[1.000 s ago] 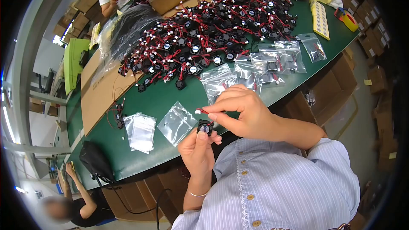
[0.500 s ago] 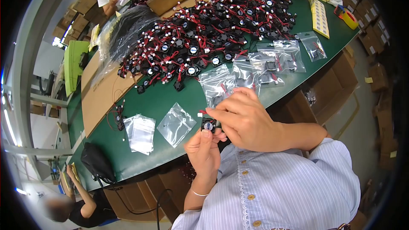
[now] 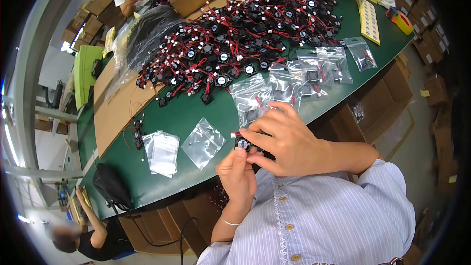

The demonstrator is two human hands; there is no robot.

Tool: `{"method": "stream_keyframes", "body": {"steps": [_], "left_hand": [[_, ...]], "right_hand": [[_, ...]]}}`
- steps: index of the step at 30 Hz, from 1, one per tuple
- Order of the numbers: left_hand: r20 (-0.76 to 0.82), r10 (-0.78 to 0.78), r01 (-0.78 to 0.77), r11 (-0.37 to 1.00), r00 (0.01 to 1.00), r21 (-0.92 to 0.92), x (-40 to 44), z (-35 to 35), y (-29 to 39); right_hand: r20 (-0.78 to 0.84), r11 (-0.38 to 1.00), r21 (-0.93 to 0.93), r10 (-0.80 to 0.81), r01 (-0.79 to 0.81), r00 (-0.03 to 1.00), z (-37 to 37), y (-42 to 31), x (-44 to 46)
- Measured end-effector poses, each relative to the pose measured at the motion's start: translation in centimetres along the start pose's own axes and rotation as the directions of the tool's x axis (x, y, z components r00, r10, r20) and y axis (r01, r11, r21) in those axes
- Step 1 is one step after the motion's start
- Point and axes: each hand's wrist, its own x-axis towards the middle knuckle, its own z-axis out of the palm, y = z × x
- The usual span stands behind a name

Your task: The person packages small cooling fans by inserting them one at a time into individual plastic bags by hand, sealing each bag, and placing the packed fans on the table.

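Observation:
My left hand point(image 3: 237, 174) pinches a small black cooling fan point(image 3: 242, 143) with a round label, thumb on its face. My right hand point(image 3: 282, 140) is bent around the fan's right side, its index finger at the red wires; a white connector point(image 3: 233, 136) sticks out to the left. Part of the fan is hidden by my fingers. Left of my hands, a clear zip bag point(image 3: 203, 144) lies on the green table beside a stack of flat bags point(image 3: 162, 153). Just beyond my right hand is a zip bag point(image 3: 250, 99) with a fan in it.
A large heap of fans point(image 3: 245, 34) with red wires covers the table's far side. More bagged fans point(image 3: 314, 71) lie to the right, near a yellow label strip point(image 3: 368, 19) and a tape roll point(image 3: 403, 23). A black pouch point(image 3: 112, 186) sits left. Two other people work nearby.
My right hand's fingers have shifted slightly down around the fan, and the connector has turned a little closer to it. My left hand has moved slightly right with the fan.

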Motion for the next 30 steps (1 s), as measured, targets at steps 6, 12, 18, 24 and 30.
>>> {"method": "stream_keyframes", "body": {"steps": [6, 12, 18, 24, 30], "left_hand": [[0.007, -0.123, 0.123, 0.992, 0.992, -0.023, 0.2, 0.0, 0.2], [0.397, 0.153, -0.424, 0.406, 0.905, 0.810, 0.9, -2.6, 3.4], [0.367, -0.056, -0.360, -0.375, 0.929, 0.854, 6.9, -6.5, 6.9], [0.353, -0.183, -0.387, -0.210, 0.918, 0.898, 6.4, -6.5, 7.1], [0.603, -0.059, -0.606, -0.077, 0.795, 0.791, 4.5, -5.6, 5.9]], "right_hand": [[-0.031, 0.986, -0.154, -0.067, 0.061, 0.997, 0.6, 0.3, -0.2], [-0.056, 0.999, -0.039, -0.032, 0.030, 0.998, -0.6, 1.2, -0.3], [-0.076, 0.999, 0.012, -0.034, 0.035, 0.997, -1.2, 0.9, 0.0], [-0.060, 0.999, 0.033, -0.007, 0.009, 0.998, -0.8, 1.4, -0.6], [0.054, 0.994, 0.005, -0.107, 0.107, 0.993, 0.3, 2.5, -0.3]]}}
